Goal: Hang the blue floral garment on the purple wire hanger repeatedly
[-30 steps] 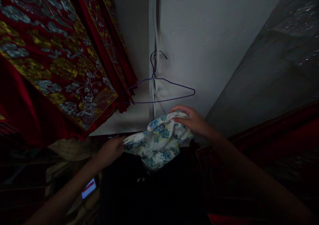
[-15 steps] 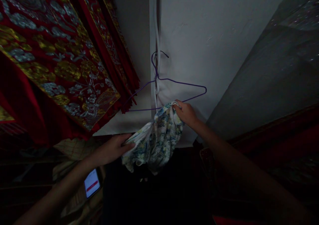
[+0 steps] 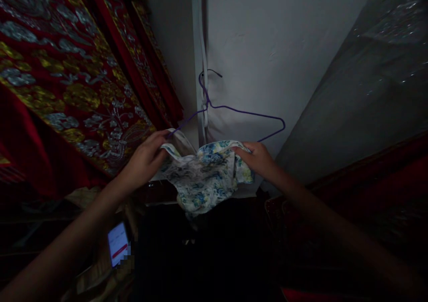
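White cloth printed with blue flowers and touches of yellow and green, the floral garment (image 3: 209,177) hangs between the two hands, just in front of the lower part of a purple hanger (image 3: 247,112). Both bare forearms reach forward from the lower corners of the view, the hands well apart. The left hand (image 3: 147,157) pinches one side of the garment's upper edge between thumb and fingers, close to the hanger's left end. The right hand (image 3: 257,158) grips the other side, its thumb lying over the fabric, below the hanger's right arm. The garment is crumpled and sags in loose folds, its edge bordered in a pale band that opens near the left hand to show a plainer inner side. The hanger hangs by its hook at a white cord (image 3: 203,43) in front of the pale wall (image 3: 261,39).

Compared with half a second ago, the left hand is higher and the garment's left side has been lifted with it up to the hanger, spreading the cloth wider; the right hand sits slightly lower and further right.
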A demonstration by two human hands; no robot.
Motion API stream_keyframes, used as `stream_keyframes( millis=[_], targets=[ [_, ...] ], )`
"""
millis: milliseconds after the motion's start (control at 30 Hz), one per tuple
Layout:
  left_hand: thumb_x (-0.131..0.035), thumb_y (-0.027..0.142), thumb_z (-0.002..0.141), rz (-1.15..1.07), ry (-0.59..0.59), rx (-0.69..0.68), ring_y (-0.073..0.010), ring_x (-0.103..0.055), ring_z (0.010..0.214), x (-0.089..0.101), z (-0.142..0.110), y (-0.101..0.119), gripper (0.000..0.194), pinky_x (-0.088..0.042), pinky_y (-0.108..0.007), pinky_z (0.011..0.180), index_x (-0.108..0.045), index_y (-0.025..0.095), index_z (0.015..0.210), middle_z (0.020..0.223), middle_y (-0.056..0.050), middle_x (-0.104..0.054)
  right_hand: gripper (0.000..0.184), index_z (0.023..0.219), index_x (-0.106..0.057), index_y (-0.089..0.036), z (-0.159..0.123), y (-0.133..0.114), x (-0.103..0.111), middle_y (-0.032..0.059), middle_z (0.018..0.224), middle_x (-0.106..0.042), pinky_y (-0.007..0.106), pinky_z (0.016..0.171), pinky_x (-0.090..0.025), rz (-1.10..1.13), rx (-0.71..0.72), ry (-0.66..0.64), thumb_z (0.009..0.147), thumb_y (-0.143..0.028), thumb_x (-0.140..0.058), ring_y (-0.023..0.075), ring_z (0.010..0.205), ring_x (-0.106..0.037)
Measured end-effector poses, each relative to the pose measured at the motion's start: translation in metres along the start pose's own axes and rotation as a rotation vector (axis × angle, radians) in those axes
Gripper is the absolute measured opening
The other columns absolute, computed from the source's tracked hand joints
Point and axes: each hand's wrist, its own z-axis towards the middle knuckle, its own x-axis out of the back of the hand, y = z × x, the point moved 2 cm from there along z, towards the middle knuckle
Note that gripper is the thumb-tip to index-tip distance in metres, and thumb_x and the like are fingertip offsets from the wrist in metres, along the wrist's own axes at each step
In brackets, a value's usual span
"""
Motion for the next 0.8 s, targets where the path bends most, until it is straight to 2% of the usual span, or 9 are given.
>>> stream_keyframes(
  millis=[133, 200, 267, 367, 433, 533, 600, 700, 800],
  targets=[
    [-0.045, 0.024, 0.096, -0.024, 0.223, 0.043, -0.0231, -0.065, 0.114, 0.003, 0.027, 0.004, 0.035, -0.050, -0.039, 0.102, -0.055, 0.017, 0.129, 0.124, -0.010, -0.069, 0.037, 0.084, -0.071, -0.017, -0.021, -0.026, -0.016, 0.0048, 0.082, -0.070, 0.030, 0.070, -0.048, 0.155, 0.029, -0.005, 0.091, -0.050, -0.055, 0.0206, 0.078, -0.062],
    [-0.046, 0.027, 0.096, 0.008, 0.222, 0.059, -0.0228, -0.068, 0.106, 0.006, 0.037, 0.000, 0.038, -0.052, -0.036, 0.098, -0.059, 0.017, 0.131, 0.117, -0.009, -0.072, 0.032, 0.107, -0.072, -0.019, -0.026, -0.032, -0.008, 0.0068, 0.098, -0.073, 0.033, 0.079, -0.051, 0.148, 0.085, 0.056, 0.091, -0.043, -0.057, 0.0231, 0.089, -0.067],
    [-0.045, 0.030, 0.096, 0.067, 0.174, 0.069, -0.0242, -0.069, 0.102, 0.010, 0.042, -0.005, 0.038, -0.052, -0.037, 0.096, -0.067, 0.017, 0.124, 0.114, -0.008, -0.075, 0.050, 0.134, -0.062, -0.022, -0.025, -0.027, 0.009, 0.0080, 0.102, -0.072, 0.034, 0.078, -0.053, 0.139, 0.086, 0.168, 0.088, -0.039, -0.066, 0.0244, 0.090, -0.069],
    [-0.044, 0.035, 0.095, 0.125, 0.154, 0.082, -0.0265, -0.069, 0.100, 0.016, 0.044, -0.009, 0.040, -0.052, -0.037, 0.095, -0.071, 0.017, 0.119, 0.112, -0.009, -0.076, 0.096, 0.156, -0.038, -0.020, -0.011, -0.006, 0.040, 0.0099, 0.099, -0.071, 0.034, 0.067, -0.054, 0.198, -0.011, 0.327, 0.073, -0.038, -0.083, 0.0259, 0.083, -0.070],
    [-0.043, 0.038, 0.095, 0.143, 0.151, 0.066, -0.0272, -0.069, 0.100, 0.018, 0.045, -0.010, 0.042, -0.051, -0.037, 0.095, -0.072, 0.016, 0.116, 0.111, -0.010, -0.076, 0.102, 0.153, -0.044, -0.014, 0.002, 0.006, 0.057, 0.0135, 0.102, -0.072, 0.033, 0.065, -0.054, 0.219, -0.105, 0.323, 0.064, -0.037, -0.090, 0.0265, 0.085, -0.070],
    [-0.044, 0.039, 0.094, 0.148, 0.152, 0.034, -0.0268, -0.068, 0.100, 0.019, 0.048, -0.014, 0.039, -0.051, -0.036, 0.095, -0.073, 0.016, 0.108, 0.107, -0.010, -0.075, 0.069, 0.125, -0.070, -0.007, 0.013, 0.009, 0.074, 0.0168, 0.104, -0.074, 0.031, 0.068, -0.053, 0.179, -0.194, 0.163, 0.066, -0.038, -0.088, 0.0235, 0.084, -0.070],
    [-0.046, 0.042, 0.094, 0.158, 0.193, 0.043, -0.0266, -0.066, 0.101, 0.022, 0.052, -0.022, 0.037, -0.050, -0.036, 0.096, -0.072, 0.016, 0.101, 0.106, -0.011, -0.073, 0.049, 0.106, -0.078, -0.007, 0.012, 0.003, 0.083, 0.0159, 0.096, -0.076, 0.030, 0.065, -0.051, 0.185, -0.227, -0.002, 0.072, -0.041, -0.084, 0.0197, 0.076, -0.069],
    [-0.053, 0.052, 0.092, 0.167, 0.295, 0.118, -0.0269, -0.063, 0.103, 0.029, 0.058, -0.038, 0.040, -0.049, -0.037, 0.094, -0.070, 0.017, 0.100, 0.110, -0.012, -0.070, 0.043, 0.085, -0.077, -0.008, 0.004, -0.007, 0.087, 0.0122, 0.077, -0.074, 0.029, 0.058, -0.048, 0.354, -0.321, -0.203, 0.078, -0.050, -0.077, 0.0152, 0.060, -0.065],
    [-0.053, 0.059, 0.093, 0.089, 0.287, 0.238, -0.0229, -0.062, 0.085, 0.027, 0.066, -0.044, 0.045, -0.048, -0.032, 0.076, -0.068, 0.017, 0.095, 0.094, -0.010, -0.071, 0.045, 0.084, -0.074, -0.011, 0.005, -0.016, 0.077, 0.0080, 0.072, -0.072, 0.030, 0.059, -0.052, 0.506, -0.297, -0.115, 0.086, -0.055, -0.069, 0.0154, 0.060, -0.065]
  ],
)
